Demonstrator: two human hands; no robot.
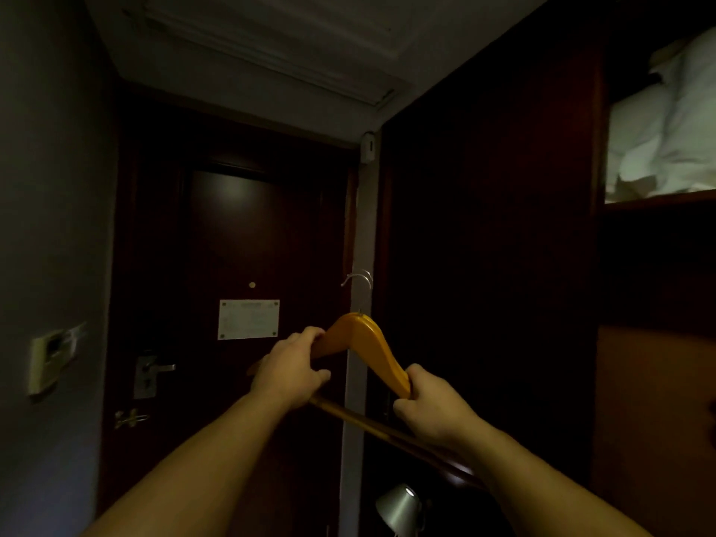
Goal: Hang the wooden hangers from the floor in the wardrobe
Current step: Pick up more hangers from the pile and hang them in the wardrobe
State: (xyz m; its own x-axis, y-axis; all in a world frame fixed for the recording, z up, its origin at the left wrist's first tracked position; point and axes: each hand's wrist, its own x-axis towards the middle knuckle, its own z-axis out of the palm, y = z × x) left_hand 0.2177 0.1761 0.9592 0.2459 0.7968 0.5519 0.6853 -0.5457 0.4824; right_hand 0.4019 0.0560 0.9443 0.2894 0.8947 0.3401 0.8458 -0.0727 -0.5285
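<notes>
Gripping wooden hangers, left hand, right hand, dark wardrobe

A hotel room entryway: dark door bearing a notice plaque, wardrobe beside it.

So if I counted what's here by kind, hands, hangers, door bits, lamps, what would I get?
Hands: 2, left hand and right hand, both gripping
Wooden hangers: 2 it seems, stacked, judging by two hooks
Door: 1
Door notice: 1
Lamp: 1
Total: 7
</notes>
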